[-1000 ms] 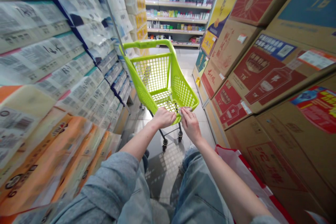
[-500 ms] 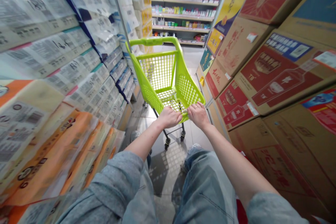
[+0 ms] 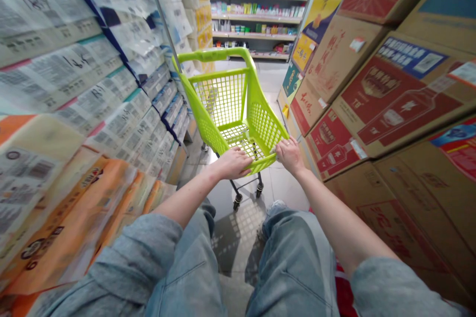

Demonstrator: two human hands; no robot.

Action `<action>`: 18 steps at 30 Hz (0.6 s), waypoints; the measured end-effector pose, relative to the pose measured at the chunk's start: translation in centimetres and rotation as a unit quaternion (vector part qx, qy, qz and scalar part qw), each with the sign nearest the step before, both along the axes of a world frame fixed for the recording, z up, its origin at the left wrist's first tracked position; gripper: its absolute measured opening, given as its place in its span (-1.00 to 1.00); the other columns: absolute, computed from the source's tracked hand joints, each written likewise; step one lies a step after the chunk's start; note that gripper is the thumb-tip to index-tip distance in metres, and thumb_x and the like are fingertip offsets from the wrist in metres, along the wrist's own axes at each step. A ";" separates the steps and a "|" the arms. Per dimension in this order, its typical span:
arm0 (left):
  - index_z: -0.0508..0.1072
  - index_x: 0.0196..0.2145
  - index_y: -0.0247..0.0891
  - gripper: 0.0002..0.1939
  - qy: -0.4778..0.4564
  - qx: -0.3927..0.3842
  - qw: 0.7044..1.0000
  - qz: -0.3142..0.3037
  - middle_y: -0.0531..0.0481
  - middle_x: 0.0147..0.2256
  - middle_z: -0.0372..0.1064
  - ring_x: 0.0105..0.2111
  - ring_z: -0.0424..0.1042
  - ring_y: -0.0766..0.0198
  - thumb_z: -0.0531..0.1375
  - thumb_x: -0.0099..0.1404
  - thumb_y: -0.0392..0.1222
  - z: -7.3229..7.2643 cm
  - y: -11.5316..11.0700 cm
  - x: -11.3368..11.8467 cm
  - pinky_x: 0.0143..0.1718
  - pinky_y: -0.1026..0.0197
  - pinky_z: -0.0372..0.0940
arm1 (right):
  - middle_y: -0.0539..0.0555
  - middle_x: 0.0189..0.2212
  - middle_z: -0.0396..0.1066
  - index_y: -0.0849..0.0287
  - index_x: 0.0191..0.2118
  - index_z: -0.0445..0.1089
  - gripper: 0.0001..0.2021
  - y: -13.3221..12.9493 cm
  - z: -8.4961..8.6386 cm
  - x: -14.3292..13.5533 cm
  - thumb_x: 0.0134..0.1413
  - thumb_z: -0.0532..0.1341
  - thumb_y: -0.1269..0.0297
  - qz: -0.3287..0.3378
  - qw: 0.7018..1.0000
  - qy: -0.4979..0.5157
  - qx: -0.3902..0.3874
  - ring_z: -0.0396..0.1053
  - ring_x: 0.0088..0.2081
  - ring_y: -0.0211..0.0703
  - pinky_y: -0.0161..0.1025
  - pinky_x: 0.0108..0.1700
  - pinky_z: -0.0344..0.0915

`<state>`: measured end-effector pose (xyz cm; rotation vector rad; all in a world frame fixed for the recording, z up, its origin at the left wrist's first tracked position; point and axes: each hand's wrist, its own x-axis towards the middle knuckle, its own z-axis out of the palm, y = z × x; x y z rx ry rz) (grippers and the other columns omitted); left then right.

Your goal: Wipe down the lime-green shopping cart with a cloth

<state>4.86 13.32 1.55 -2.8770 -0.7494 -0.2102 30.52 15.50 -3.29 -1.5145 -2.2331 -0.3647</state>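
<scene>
A bright green shopping cart [image 3: 221, 101] stands in front of me in the aisle, its lattice basket holding nothing that I can make out. My left hand [image 3: 235, 162] lies over the near rim with its fingers curled down on it. At the right corner of the same rim, my right hand [image 3: 290, 155] is closed round the edge, a ring on one finger. A stretch of green rim shows between the two hands. Dark legs and black wheels [image 3: 237, 202] are visible below the basket.
Stacked paper packs [image 3: 63, 74] line the left side, with orange packs [image 3: 70, 218] nearer me. Cardboard boxes [image 3: 405, 94] form a wall on the right. Shelves of small goods [image 3: 256, 10] cross the far end. Tiled floor [image 3: 273, 79] runs beyond the cart.
My hands have moved apart along the rim, the left one leftward and the right one up to the right corner. The cart's far end appears slightly further left.
</scene>
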 end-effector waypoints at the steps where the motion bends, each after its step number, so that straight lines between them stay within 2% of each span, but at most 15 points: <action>1: 0.39 -0.44 -0.25 -0.62 -0.003 0.006 1.000 0.001 -0.05 -0.44 0.42 -0.32 0.37 0.21 -0.02 0.32 0.06 0.3 0.4 -0.7 -0.12 0.11 0.09 | 0.08 -0.42 0.37 0.15 -0.46 0.33 -0.66 0.1 0.0 0.1 0.24 -0.10 0.31 -0.001 1.000 0.002 -0.001 0.29 -0.24 -0.12 -0.12 0.16 -0.02; 3: 0.40 -0.45 -0.24 -0.56 -0.010 0.015 1.000 0.012 -0.04 -0.42 0.40 -0.30 0.34 0.23 -0.06 0.34 0.10 0.7 1.1 -2.0 -0.08 0.11 0.07 | 0.08 -0.42 0.37 0.15 -0.46 0.33 -0.66 0.2 -0.1 0.3 0.24 -0.10 0.30 -0.004 1.000 0.004 -0.002 0.29 -0.25 -0.12 -0.13 0.16 -0.01; 6: 0.41 -0.44 -0.23 -0.54 -0.014 0.030 0.998 0.048 -0.02 -0.40 0.38 -0.31 0.32 0.25 -0.13 0.40 0.02 0.7 1.7 -2.7 -0.05 0.11 0.05 | 0.08 -0.42 0.38 0.15 -0.46 0.34 -0.66 0.5 -0.1 0.3 0.23 -0.10 0.31 -0.009 1.000 0.008 -0.002 0.29 -0.24 -0.11 -0.12 0.16 -0.01; 9: 0.43 -0.45 -0.24 -0.52 -0.020 0.046 0.996 0.079 -0.04 -0.40 0.38 -0.32 0.31 0.23 -0.15 0.41 -0.02 0.2 1.6 -2.1 -0.08 0.09 0.04 | 0.07 -0.43 0.38 0.15 -0.47 0.34 -0.66 0.5 -0.1 0.0 0.23 -0.09 0.31 -0.021 1.000 0.017 0.000 0.29 -0.26 -0.12 -0.11 0.16 0.00; 13: 0.45 -0.47 -0.25 -0.53 -0.024 0.050 0.995 0.087 -0.06 -0.43 0.39 -0.34 0.30 0.22 -0.13 0.40 -0.05 -0.3 1.2 -1.3 -0.15 0.09 0.05 | 0.09 -0.44 0.39 0.15 -0.49 0.35 -0.67 0.1 -0.3 -0.8 0.21 -0.06 0.33 -0.043 0.998 0.030 0.028 0.29 -0.28 -0.10 -0.08 0.15 0.03; 18: 0.47 -0.47 -0.27 -0.57 -0.037 0.058 0.992 0.105 -0.07 -0.42 0.40 -0.33 0.31 0.21 -0.09 0.39 -0.13 -0.5 0.7 -1.3 -0.16 0.10 0.06 | 0.13 -0.41 0.37 0.17 -0.43 0.37 -0.71 -2.1 -1.0 -3.4 0.22 -0.04 0.33 -0.076 0.991 0.093 0.066 0.27 -0.23 -0.03 0.05 0.13 0.05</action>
